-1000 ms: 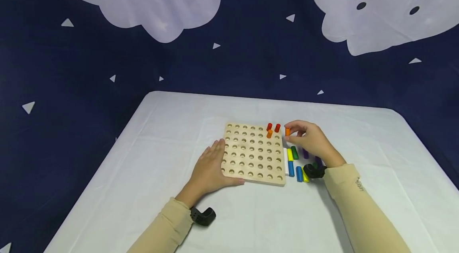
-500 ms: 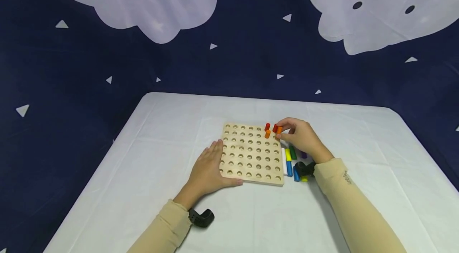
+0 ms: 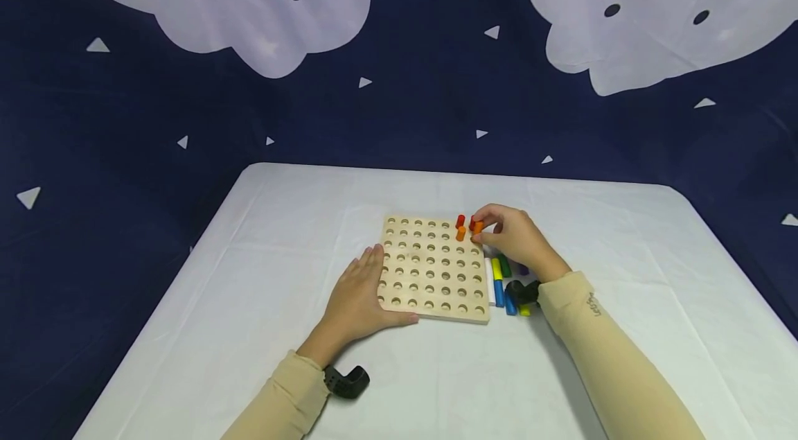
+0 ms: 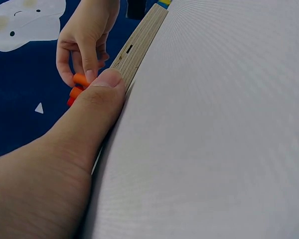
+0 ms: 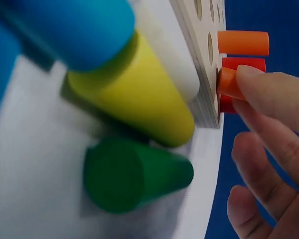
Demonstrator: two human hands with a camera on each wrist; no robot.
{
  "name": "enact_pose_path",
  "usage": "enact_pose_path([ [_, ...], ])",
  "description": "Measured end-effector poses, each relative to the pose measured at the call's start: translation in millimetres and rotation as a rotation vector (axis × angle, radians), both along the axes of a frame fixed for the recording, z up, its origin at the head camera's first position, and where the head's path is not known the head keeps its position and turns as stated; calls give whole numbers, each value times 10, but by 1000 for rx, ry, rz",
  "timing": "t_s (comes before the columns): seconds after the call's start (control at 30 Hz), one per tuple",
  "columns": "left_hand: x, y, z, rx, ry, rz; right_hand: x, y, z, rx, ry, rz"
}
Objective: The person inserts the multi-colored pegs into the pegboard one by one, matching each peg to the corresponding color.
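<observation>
A square wooden pegboard (image 3: pixel 437 269) with rows of round holes lies on the table. My left hand (image 3: pixel 354 298) rests against its left side, fingers straight, the thumb (image 4: pixel 97 99) along the front edge. At the far right corner, my right hand (image 3: pixel 514 235) pinches an orange peg (image 5: pixel 229 83) between thumb and fingers, its lower end right at a hole. Left of it, another orange peg (image 5: pixel 244 43) stands upright in the board. Two red pegs, one of them a left red peg (image 3: pixel 460 221), stand in the back row, the other partly hidden by the right hand.
Loose pegs lie along the board's right side: a white peg (image 3: pixel 490 284), a yellow peg (image 3: pixel 497 269), a blue peg (image 3: pixel 499 293), a green peg (image 3: pixel 504 265) and several more, partly under the right wrist. A dark blue cloth (image 3: pixel 374 128) hangs behind the white table (image 3: pixel 299 218).
My right hand has moved left with the orange peg, from beside the board to the hole at the far right corner area. The left hand stays in place against the board.
</observation>
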State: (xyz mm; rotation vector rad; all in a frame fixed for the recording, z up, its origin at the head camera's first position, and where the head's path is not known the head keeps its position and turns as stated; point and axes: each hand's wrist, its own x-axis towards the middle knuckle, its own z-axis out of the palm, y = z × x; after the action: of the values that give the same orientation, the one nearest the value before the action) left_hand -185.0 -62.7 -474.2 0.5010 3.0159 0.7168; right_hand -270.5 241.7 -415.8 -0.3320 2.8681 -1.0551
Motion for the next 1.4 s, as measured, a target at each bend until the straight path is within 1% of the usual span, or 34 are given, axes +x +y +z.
enact_pose_path([
  [0.23,16,14,-26,10,-5,-8,33,6,-34,55,29,30],
  [0.47,31,17,-79,-20,-28,-11,118,26,-40,93,55,76],
  [0.67,33,22,-70,-18,-26,-16,105,39,-61,109,94,72],
  [0.9,27,50,-48,-5,-10,-22,97,57,-65,153,127,72],
  [1.03,19,63,-47,-4,-8,-27,105,67,-61,178,120,74],
  [1.2,7,57,-48,-12,-20,-24,108,92,-32,177,82,88],
  [1.27,-1,46,-42,-15,-21,-18,111,109,8,171,63,91],
  [1.4,-18,14,-30,-4,1,-6,128,197,131,139,31,75],
])
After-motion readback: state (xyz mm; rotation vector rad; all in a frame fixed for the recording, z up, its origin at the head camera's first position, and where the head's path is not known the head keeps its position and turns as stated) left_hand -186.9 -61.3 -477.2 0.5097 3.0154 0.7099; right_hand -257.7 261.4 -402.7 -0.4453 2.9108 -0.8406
